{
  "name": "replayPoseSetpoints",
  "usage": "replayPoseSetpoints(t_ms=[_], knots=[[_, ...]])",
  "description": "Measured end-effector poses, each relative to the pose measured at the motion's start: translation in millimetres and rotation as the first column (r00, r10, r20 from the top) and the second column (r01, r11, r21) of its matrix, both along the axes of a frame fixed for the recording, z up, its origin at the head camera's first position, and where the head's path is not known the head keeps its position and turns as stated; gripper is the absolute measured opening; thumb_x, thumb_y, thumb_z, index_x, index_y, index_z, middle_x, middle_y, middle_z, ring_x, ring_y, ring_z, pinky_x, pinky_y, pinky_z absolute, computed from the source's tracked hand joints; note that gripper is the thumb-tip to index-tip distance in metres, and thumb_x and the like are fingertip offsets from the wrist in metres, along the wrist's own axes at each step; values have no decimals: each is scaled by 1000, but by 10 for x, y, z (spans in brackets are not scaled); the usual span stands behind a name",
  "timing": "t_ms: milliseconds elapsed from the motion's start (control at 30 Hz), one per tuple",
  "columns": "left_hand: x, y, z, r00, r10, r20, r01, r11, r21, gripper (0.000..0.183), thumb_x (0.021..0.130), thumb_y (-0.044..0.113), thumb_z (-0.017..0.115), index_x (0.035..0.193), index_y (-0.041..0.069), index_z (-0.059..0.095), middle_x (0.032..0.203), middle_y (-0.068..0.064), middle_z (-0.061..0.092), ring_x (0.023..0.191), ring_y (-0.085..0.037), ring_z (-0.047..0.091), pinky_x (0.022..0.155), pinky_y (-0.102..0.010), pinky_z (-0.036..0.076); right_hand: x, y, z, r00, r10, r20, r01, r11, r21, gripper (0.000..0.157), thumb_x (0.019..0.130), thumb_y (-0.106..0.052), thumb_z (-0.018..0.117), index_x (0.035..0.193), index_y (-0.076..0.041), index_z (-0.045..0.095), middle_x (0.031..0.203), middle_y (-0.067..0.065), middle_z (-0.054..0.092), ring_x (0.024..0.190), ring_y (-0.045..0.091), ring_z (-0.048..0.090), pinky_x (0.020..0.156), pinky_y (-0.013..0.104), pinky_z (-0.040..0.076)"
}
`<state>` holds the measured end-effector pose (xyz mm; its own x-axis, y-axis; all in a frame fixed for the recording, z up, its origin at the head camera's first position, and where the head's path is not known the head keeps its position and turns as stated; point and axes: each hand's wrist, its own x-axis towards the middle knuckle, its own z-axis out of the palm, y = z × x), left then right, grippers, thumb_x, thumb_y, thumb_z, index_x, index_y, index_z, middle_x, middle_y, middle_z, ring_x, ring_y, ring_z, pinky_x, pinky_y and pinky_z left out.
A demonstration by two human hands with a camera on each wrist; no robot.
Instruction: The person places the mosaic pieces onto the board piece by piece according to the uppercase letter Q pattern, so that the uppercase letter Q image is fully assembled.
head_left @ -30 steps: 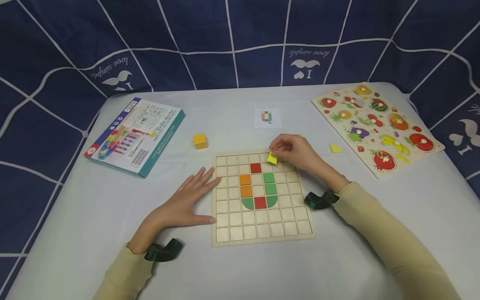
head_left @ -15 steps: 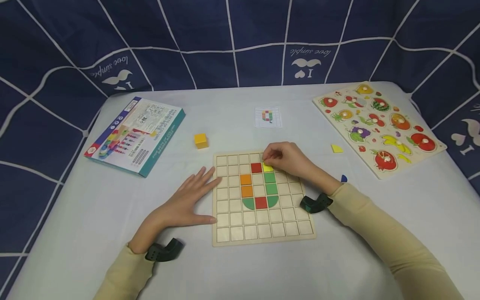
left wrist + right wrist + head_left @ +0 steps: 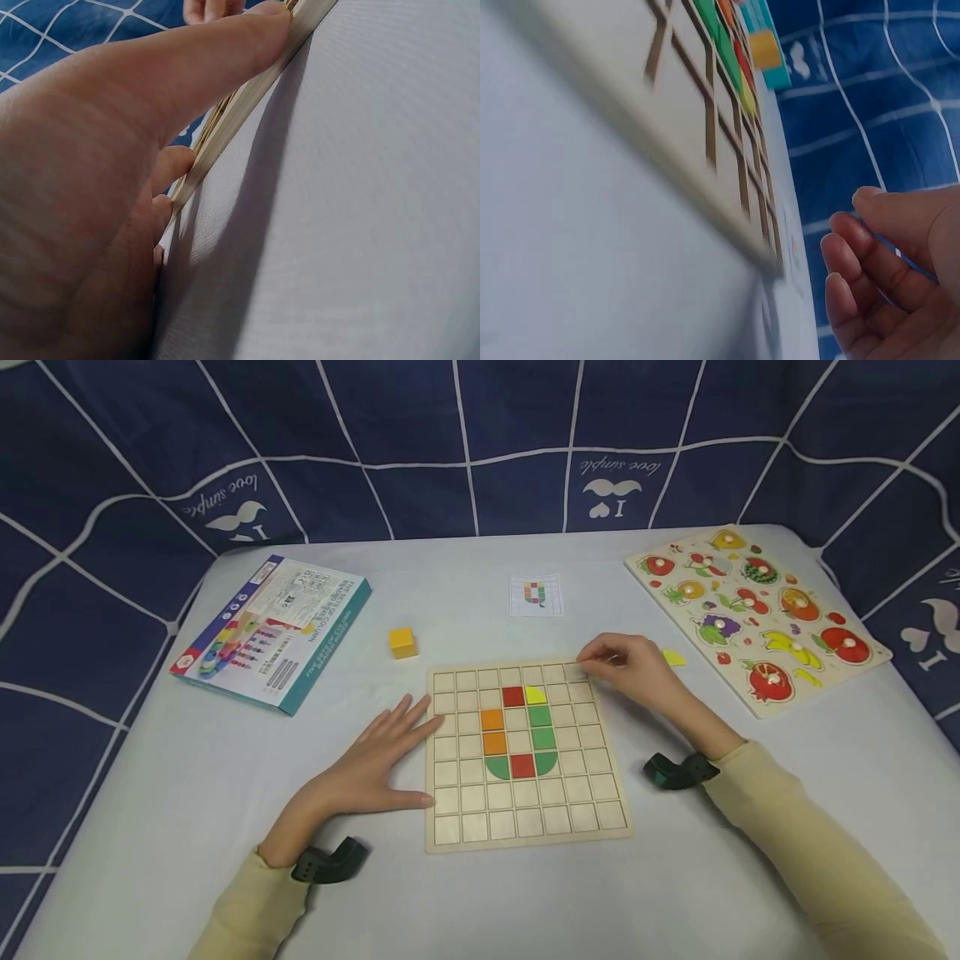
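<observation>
A wooden grid board lies on the white table. On it, red, orange and green pieces form a ring, with a yellow rounded piece at its upper right beside a red square. My left hand is spread flat at the board's left edge; its thumb and fingertips touch that edge in the left wrist view. Over the board's far right corner, my right hand has loosely bent fingers. The right wrist view shows its thumb apart from the fingers, holding nothing. Another yellow piece lies just beyond this hand.
A small card with a coloured grid pattern lies behind the board. To the left are a yellow cube and a flat box. A fruit peg puzzle lies at the right, and a blue gridded cloth hangs behind.
My right hand has set the yellow piece into the grid, let go and moved right, off the ring. The blue piece seen beside its forearm is now hidden. My left hand stays put.
</observation>
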<state>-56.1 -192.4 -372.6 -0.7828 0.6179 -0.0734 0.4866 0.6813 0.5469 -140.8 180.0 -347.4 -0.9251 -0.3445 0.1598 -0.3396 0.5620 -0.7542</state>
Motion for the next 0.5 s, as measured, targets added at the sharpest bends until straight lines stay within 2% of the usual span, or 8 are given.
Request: replayPoseSetpoints(t_ms=[133, 300, 400, 500], knots=[[2, -2, 3, 1000, 0, 0, 0, 1000, -4, 99, 71, 55, 73, 149, 13, 27, 155, -7, 7, 140, -25, -5, 110, -46, -1, 36, 382, -7, 992, -128, 14, 128, 992, -19, 15, 90, -11, 64, 99, 0, 68, 96, 10, 66, 82, 11, 57, 68, 16, 48], [11, 1, 17, 1000, 3, 4, -3, 1000, -4, 100, 70, 53, 74, 149, 13, 27, 155, -8, 8, 140, -26, -5, 110, -47, -1, 123, 696, 0, 955, -292, 44, 290, 956, 47, 23, 92, -16, 61, 108, -1, 67, 109, 13, 63, 88, 14, 55, 67, 11, 45], [12, 6, 19, 1000, 6, 6, -6, 1000, -2, 100, 70, 53, 75, 148, 13, 28, 155, -8, 8, 140, -25, -5, 110, -46, -1, 162, 793, -16, 942, -335, 21, 331, 937, 113, 25, 93, -16, 60, 110, 1, 66, 112, 18, 61, 92, 24, 54, 65, 13, 42], [8, 12, 15, 1000, 6, 5, -6, 1000, -5, 100, 70, 53, 74, 149, 13, 27, 155, -7, 8, 140, -25, -5, 110, -46, -1, 178, 839, -42, 937, -348, -1, 344, 925, 161, 24, 92, -11, 60, 110, 3, 65, 112, 23, 59, 96, 32, 52, 69, 23, 42]])
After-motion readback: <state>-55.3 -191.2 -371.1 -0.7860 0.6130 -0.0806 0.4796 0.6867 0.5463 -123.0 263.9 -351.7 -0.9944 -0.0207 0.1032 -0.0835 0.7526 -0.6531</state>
